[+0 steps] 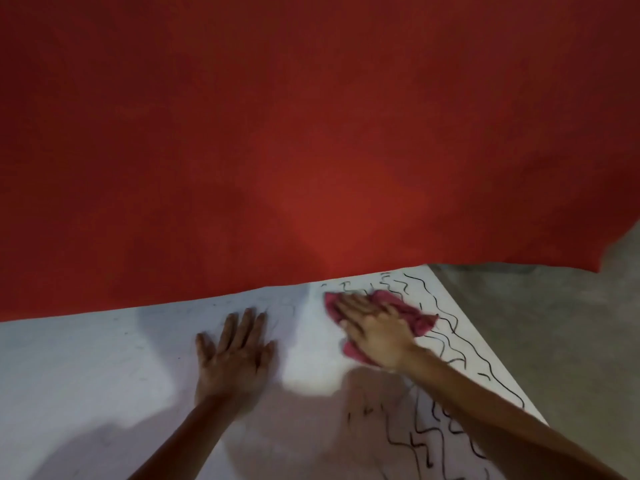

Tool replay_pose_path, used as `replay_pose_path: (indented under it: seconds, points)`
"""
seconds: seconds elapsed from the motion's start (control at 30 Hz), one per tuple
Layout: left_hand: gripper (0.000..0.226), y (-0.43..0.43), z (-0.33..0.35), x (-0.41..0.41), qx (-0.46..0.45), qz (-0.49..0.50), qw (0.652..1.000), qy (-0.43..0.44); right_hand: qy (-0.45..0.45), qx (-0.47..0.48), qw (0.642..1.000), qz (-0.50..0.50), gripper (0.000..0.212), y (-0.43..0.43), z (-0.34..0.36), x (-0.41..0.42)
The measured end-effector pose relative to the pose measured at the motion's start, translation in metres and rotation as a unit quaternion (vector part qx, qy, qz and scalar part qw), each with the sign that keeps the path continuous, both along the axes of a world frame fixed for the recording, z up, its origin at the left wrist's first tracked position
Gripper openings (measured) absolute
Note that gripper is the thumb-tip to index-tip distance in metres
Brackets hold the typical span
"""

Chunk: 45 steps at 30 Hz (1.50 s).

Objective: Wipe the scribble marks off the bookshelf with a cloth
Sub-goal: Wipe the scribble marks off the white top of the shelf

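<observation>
Half the bookshelf (86, 368) looks clean while black scribble marks (450, 344) crowd its right side, right hand (377, 332) pressing the pink cloth (415, 315) flat-fingered, left hand (235, 358) splayed bare, bracing.

The one camera rides on my head, looking forward and steeply down at the white bookshelf surface (104, 375) from close by. Both my forearms come in from the bottom of the picture, with my left hand (235, 355) and right hand (377, 330) low in the middle. The surface fills the lower third. Its far edge slants up towards the right, to the far right corner. A red backdrop (311, 133) beyond that edge fills the rest, and grey floor (554, 323) shows past the right edge. The wide lens bends the outer lines.
</observation>
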<state>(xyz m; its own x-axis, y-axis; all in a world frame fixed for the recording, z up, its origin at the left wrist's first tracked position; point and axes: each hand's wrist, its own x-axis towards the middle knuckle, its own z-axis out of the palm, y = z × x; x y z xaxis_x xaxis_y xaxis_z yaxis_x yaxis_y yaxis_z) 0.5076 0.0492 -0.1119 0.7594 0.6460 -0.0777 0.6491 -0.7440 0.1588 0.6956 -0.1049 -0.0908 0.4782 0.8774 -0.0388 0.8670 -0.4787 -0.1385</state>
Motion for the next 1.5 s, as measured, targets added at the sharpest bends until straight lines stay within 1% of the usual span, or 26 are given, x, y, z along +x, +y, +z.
replay_pose_path:
  seconds: [0.03,0.1,0.17,0.23,0.27,0.33,0.37,0.4,0.43,0.53,0.57,0.63,0.7,0.73,0.8,0.9,0.97,1.0,1.07,1.1,1.17,1.2,1.23,1.3,1.4,1.5]
  points:
    - [0.096,0.0,0.0,0.0,-0.001,0.0,1.0,0.001,-0.025,-0.021,0.999,-0.042,0.082,-0.01,0.001,0.022]
    - [0.096,0.001,-0.001,0.001,0.001,0.001,1.0,0.005,-0.051,-0.047,0.987,-0.145,0.064,-0.02,0.004,0.053]
    - [0.095,0.0,-0.002,0.002,0.004,0.001,1.0,0.001,-0.051,-0.005,0.966,-0.255,0.054,-0.014,0.003,0.057]
    - [0.094,0.001,-0.004,0.001,0.003,0.001,1.0,0.0,-0.033,0.007,0.953,-0.303,0.055,0.015,0.004,0.035]
    - [0.094,0.001,-0.005,0.002,0.002,0.001,1.0,-0.003,-0.024,0.011,0.961,-0.276,0.058,0.031,0.002,0.016]
    - [0.095,0.001,-0.005,0.001,0.005,0.003,1.0,-0.002,-0.041,0.043,0.988,-0.143,0.061,0.055,-0.006,-0.036]
    - [0.096,0.001,-0.004,0.001,0.01,0.004,1.0,0.006,-0.043,0.065,0.994,-0.079,0.057,0.061,-0.011,-0.059]
    - [0.098,0.0,-0.003,0.002,0.012,0.004,1.0,0.014,-0.007,0.081,0.996,-0.025,0.052,0.062,-0.013,-0.075]
    - [0.099,-0.001,-0.003,0.002,0.014,0.005,1.0,0.015,0.033,0.067,0.997,0.008,0.049,0.058,-0.009,-0.081]
    - [0.097,-0.001,-0.001,0.003,0.009,0.003,1.0,0.003,0.0,0.041,0.997,0.069,0.055,0.04,-0.004,-0.043]
    - [0.096,-0.001,-0.001,0.002,0.005,0.004,1.0,0.004,-0.03,0.041,0.997,0.058,0.055,0.035,-0.008,-0.018]
    - [0.094,-0.001,-0.003,0.001,0.004,0.006,1.0,0.0,-0.055,0.04,0.995,-0.079,0.053,0.029,-0.012,0.023]
    - [0.093,0.0,-0.004,0.002,0.003,0.008,1.0,-0.007,-0.066,0.072,0.973,-0.209,0.067,0.031,-0.012,0.035]
    - [0.093,0.002,-0.005,0.003,0.002,0.007,1.0,-0.008,-0.045,0.08,0.968,-0.235,0.069,0.037,-0.011,0.032]
    - [0.093,0.001,-0.004,0.002,0.005,0.006,1.0,-0.011,-0.035,0.071,0.974,-0.214,0.057,0.049,-0.011,0.01]
    - [0.091,0.001,-0.007,0.002,0.006,0.004,1.0,-0.025,-0.066,0.113,0.988,-0.079,0.049,0.045,-0.016,-0.041]
    - [0.09,0.001,-0.007,0.002,0.006,0.0,0.999,-0.034,-0.023,0.143,0.989,-0.026,0.046,0.031,-0.018,-0.052]
    - [0.09,0.002,-0.007,0.002,0.007,-0.001,1.0,-0.03,-0.029,0.119,0.992,-0.009,0.045,0.029,-0.016,-0.046]
    - [0.091,0.003,-0.005,0.002,0.005,0.001,1.0,-0.024,-0.09,0.053,0.994,0.016,0.044,0.033,-0.012,-0.018]
    - [0.092,0.002,-0.005,0.001,0.001,0.003,1.0,-0.023,-0.084,0.018,0.996,-0.026,0.042,0.04,-0.009,0.0]
    - [0.092,0.001,-0.006,0.002,0.007,0.003,1.0,-0.021,-0.04,0.023,0.987,-0.157,0.038,0.055,-0.001,0.026]
    - [0.091,0.001,-0.005,0.002,0.011,0.001,1.0,-0.022,-0.031,0.037,0.98,-0.192,0.039,0.061,0.0,0.03]
    - [0.091,0.001,-0.004,0.001,0.011,0.001,1.0,-0.02,-0.031,0.048,0.978,-0.2,0.039,0.064,-0.002,0.028]
    - [0.091,0.001,-0.004,0.001,0.008,-0.001,1.0,-0.018,-0.049,0.064,0.983,-0.165,0.039,0.055,-0.01,0.01]
    - [0.092,0.001,-0.005,0.002,0.008,-0.002,1.0,-0.021,-0.082,0.14,0.982,-0.101,0.045,0.021,-0.022,-0.033]
    - [0.092,0.001,-0.006,0.002,0.007,0.0,1.0,-0.012,-0.085,0.135,0.984,-0.077,0.045,0.007,-0.023,-0.04]
